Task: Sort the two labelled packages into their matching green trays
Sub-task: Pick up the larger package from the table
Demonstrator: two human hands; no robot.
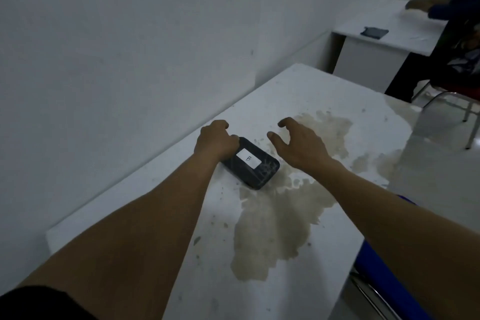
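Observation:
A dark, flat package (253, 167) lies on the white table (298, 91), bearing a white label marked "B" (248, 158). My left hand (217, 140) is closed over the package's far left end, fingers curled on its edge. My right hand (298, 144) hovers just right of the package, fingers spread and curved, holding nothing. No green tray and no second package appear in this view.
A large beige stain (280, 215) spreads across the table's middle and right. A blue chair edge (384, 275) is at the lower right. Beyond stands another white desk (405, 41) with a dark flat item (374, 32), and a seated person (459, 41). The wall runs along the left.

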